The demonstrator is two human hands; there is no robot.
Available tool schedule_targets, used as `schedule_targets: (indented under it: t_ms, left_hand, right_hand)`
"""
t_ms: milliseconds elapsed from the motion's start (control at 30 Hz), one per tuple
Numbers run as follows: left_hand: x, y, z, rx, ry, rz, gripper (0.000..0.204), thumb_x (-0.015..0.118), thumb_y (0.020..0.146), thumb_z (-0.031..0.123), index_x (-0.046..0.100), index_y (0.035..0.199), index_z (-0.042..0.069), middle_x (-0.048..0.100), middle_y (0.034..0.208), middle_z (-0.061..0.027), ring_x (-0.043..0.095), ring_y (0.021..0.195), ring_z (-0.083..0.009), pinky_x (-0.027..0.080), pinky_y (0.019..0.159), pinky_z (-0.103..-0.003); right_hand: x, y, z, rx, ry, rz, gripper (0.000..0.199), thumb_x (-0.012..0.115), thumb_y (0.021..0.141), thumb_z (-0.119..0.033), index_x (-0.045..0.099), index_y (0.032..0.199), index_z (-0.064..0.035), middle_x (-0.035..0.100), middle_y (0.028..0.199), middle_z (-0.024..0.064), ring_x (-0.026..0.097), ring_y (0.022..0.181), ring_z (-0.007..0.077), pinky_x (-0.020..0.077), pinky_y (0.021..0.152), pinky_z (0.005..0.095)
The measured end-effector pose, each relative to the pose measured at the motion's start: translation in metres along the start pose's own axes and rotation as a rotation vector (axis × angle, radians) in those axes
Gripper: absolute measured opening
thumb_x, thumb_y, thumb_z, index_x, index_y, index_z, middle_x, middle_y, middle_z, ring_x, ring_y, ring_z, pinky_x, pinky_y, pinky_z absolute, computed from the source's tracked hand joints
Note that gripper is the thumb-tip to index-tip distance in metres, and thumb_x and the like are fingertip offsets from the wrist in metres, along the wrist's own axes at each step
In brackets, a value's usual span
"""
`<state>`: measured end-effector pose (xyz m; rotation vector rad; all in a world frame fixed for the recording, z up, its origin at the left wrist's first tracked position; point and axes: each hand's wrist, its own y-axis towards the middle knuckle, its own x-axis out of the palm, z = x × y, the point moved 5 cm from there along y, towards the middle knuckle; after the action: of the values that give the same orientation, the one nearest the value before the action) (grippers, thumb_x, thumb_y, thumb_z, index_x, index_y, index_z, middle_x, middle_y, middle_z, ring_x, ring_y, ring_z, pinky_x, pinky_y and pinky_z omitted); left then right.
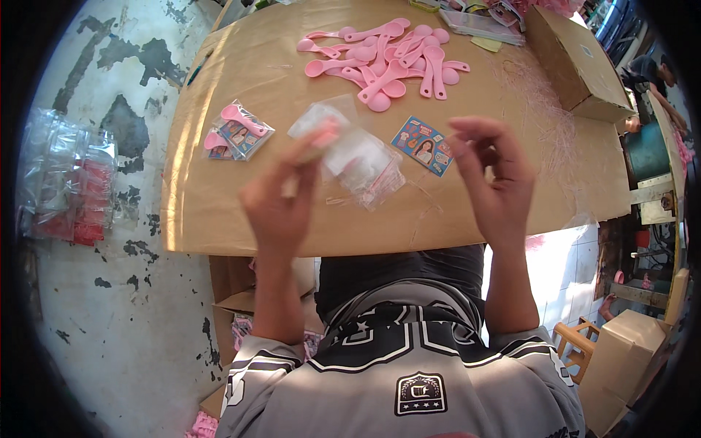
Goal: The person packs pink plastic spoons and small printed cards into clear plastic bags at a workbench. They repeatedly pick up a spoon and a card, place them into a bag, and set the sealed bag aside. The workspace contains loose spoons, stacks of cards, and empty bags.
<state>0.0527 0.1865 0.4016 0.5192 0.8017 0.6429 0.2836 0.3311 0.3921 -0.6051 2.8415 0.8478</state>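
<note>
My left hand, smeared by motion, hovers over the left side of a pile of clear plastic bags. Something pink shows at its fingertips, but I cannot make out whether it is an object. Beside the card stack's right edge is my right hand, its fingers bent and thumb apart from them, with nothing visible in its grasp. That stack of blue printed cards lies on the table. Farther off rests a heap of pink measuring spoons. To the left, clear packets contain pink spoons and printed cards.
Brown paper covers the table. A cardboard box stands at the far right, with thin pink strands near it. A plastic case sits at the back. Bundled plastic bags are off to the left. Another person is at right.
</note>
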Motion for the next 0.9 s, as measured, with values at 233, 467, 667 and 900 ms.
schedule_targets:
  t_ms: [233,467,667,900]
  left_hand:
    - [-0.063,-0.001,-0.045,-0.248,0.036,0.118,0.068,0.042,0.09,-0.018,0.064,0.15,0.006,0.065,0.154,-0.0156,0.059,0.147,-0.0259,0.043,0.123,-0.04]
    - [-0.038,-0.055,-0.016,-0.504,-0.256,0.055,0.03,0.06,0.108,0.009,0.072,0.132,-0.005,0.079,0.119,-0.0129,0.074,0.111,-0.0172,0.056,0.09,-0.03]
    - [0.011,-0.065,-0.012,-0.711,-0.641,-0.195,0.063,0.055,0.114,0.054,0.076,0.12,-0.005,0.08,0.099,-0.0127,0.073,0.084,-0.012,0.057,0.074,-0.026]
    - [0.043,-0.057,-0.012,-0.831,-1.028,-0.163,0.036,0.069,0.11,0.021,0.068,0.132,-0.008,0.077,0.117,-0.0169,0.077,0.104,-0.0211,0.064,0.092,-0.035]
  right_hand:
    - [0.082,-0.016,-0.005,-0.242,-0.379,-0.276,0.022,0.083,0.089,-0.009,0.079,0.111,-0.0058,0.07,0.114,0.0115,0.062,0.112,0.0328,0.0528,0.1,0.0429]
    - [0.094,-0.014,0.011,-0.298,-0.449,-0.304,0.013,0.081,0.089,-0.011,0.079,0.1,-0.0049,0.07,0.115,0.0105,0.06,0.111,0.0321,0.0541,0.096,0.0433]
    - [0.062,-0.01,-0.025,-0.374,-0.243,-0.208,0.013,0.084,0.087,-0.01,0.08,0.098,-0.0074,0.071,0.114,0.0078,0.062,0.106,0.0295,0.0537,0.089,0.042]
    - [0.035,-0.02,-0.026,-0.222,-0.103,-0.283,0.023,0.083,0.092,-0.02,0.077,0.11,-0.0069,0.069,0.114,0.011,0.061,0.113,0.0343,0.0522,0.095,0.0472]
